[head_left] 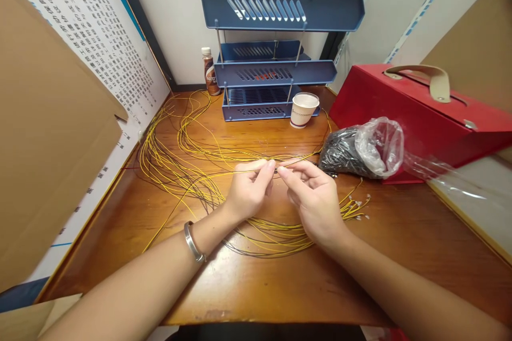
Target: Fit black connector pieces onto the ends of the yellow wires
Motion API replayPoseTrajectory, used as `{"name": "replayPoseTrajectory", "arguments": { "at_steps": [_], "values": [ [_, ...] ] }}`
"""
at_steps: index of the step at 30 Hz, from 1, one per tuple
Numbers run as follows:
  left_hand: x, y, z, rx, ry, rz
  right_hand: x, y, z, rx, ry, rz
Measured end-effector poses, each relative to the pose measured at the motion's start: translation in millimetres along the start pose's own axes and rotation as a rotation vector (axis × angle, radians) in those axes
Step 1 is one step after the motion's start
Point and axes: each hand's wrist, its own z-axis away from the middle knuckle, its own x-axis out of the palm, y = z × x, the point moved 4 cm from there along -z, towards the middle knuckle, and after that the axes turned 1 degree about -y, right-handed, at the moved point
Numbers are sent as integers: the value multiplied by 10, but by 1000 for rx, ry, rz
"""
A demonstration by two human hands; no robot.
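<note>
Head view: your left hand and right hand nearly meet over the brown, glossy wooden table.
Fingers: your left thumb and forefinger pinch the thin yellow plastic-coated wire; your right ones are also pinched, seemingly on its end.
Wire: it runs leftward from your fingertips, across your left hand and down to the table.
Handling: likely light, bendy and a little springy, its coating rather slick; the fine end probably bends easily.
Hold: pinch close behind the tip, since a longer free length would flop.
Hidden: your fingertips cover the wire's end, and a tiny dark spot there is unreadable; your right hand hides part of the loose yellow-and-black wire bundle.
</note>
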Motion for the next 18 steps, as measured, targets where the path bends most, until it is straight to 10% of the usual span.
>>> {"name": "replayPoseTrajectory", "arguments": {
  "at_steps": [18],
  "values": [
    [-31,29,-23,16,49,-41,30,-88,2,-80,-8,104]
  ]
}}
